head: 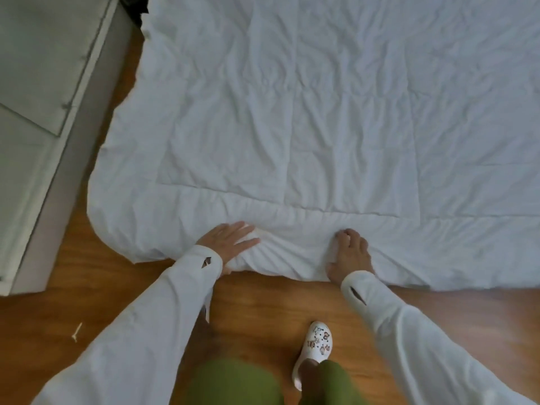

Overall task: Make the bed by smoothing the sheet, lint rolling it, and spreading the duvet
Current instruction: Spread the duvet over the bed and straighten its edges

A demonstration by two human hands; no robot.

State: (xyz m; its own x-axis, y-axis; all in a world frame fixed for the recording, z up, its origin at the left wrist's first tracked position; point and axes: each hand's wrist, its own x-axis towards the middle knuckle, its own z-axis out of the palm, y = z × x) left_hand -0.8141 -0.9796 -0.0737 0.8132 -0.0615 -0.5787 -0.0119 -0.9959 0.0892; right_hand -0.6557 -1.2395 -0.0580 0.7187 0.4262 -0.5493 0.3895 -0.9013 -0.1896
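Observation:
A white quilted duvet [321, 127] lies spread over the bed, wrinkled, with its near edge hanging toward the wooden floor. My left hand [229, 239] rests on the duvet near its rounded left corner, fingers spread on top and thumb tucked under the edge. My right hand [349, 254] grips a bunched fold of the duvet's near edge, fingers curled into the fabric. Both arms wear white sleeves. The sheet beneath is hidden and no lint roller is in view.
A white cabinet [38, 112] stands on the left, close to the bed's corner. Wooden floor [263, 305] runs along the near side. My foot in a white clog [314, 350] stands below the duvet edge. A small scrap [76, 331] lies on the floor at left.

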